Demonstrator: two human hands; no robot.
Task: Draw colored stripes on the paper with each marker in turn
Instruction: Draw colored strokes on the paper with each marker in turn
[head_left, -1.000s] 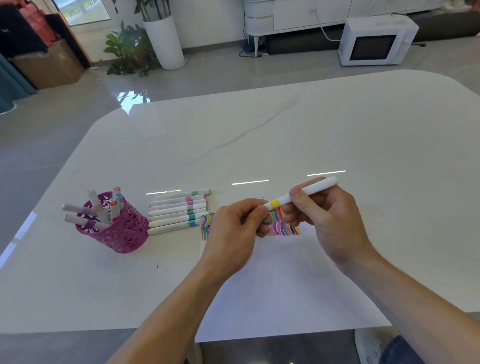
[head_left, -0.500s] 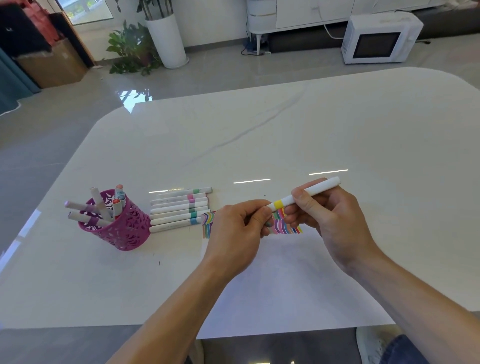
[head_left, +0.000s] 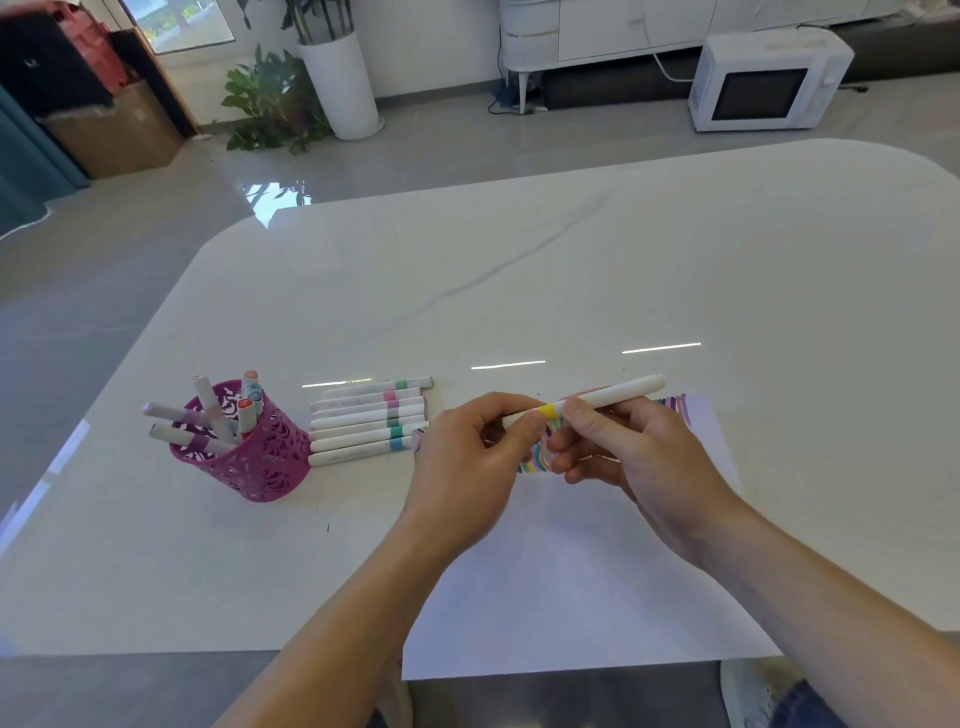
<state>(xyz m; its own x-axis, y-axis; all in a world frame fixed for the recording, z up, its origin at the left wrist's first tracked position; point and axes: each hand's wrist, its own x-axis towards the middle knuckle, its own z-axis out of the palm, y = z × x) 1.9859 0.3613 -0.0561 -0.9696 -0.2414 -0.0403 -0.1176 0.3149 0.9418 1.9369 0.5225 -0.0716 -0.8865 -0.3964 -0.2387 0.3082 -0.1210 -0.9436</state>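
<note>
1. Table (head_left: 571, 270): white and glossy, it spreads out well past both hands on every side.
2. Paper (head_left: 571, 582): a white sheet lying flat on the table under the hands and forearms. Its near edge sticks out past the table edge toward the person.
3. Right hand (head_left: 639, 457): it is raised over the paper's far end, with fingers and thumb curled round the marker's barrel just right of the yellow band.
4. Left hand (head_left: 467, 467): close beside the right hand, its thumb and fingers pinch the marker's left end, which they hide.
5. Cup (head_left: 260, 462): a pink cut-out holder standing well left of the left hand, with several markers leaning in it.
6. Row of markers (head_left: 369, 418): white, with coloured bands, lying side by side between the cup and the left hand.
7. Marker (head_left: 613, 393): white with a yellow band, it is held in both hands above the paper and is nearly level.
8. Stripes (head_left: 675, 405): coloured curved lines on the paper's far end, showing under the fingers and just right of the right hand.
</note>
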